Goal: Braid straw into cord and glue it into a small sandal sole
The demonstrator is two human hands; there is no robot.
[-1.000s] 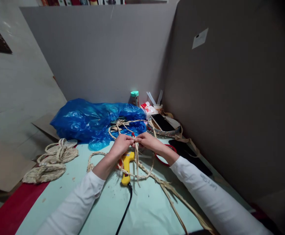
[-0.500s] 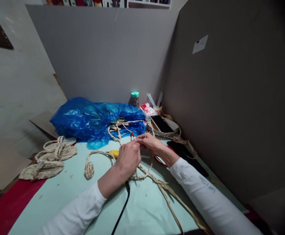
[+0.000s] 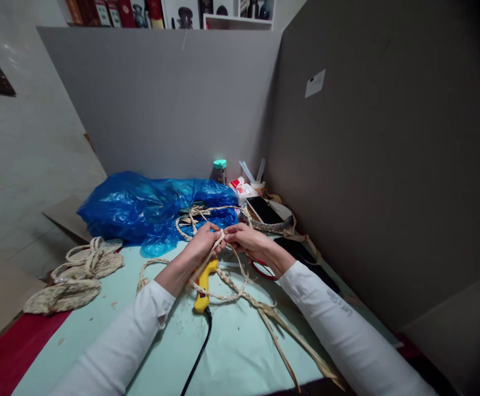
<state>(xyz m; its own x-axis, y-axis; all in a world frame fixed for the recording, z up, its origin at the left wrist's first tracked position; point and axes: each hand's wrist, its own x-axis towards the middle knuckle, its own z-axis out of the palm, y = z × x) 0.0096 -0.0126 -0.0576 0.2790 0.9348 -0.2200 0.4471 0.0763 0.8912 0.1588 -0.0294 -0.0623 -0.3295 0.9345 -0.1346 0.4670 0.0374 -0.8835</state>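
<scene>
My left hand and my right hand meet above the table, both pinching the same straw braid where its loose strands come together. The braid loops down under my wrists and trails off to the lower right as flat straw strips. A yellow glue gun lies on the pale green table cover just below my left hand, its black cord running toward me. Both sleeves are white.
A blue plastic bag lies behind my hands. Coils of braided straw sit at the left by a red table edge. A phone on a round tin, red scissors, a teal-capped bottle and grey partition boards stand at the back right.
My left hand dropped down over the glue gun half a second ago, then rose back to meet my right hand on the braid. The view shifted slightly left.
</scene>
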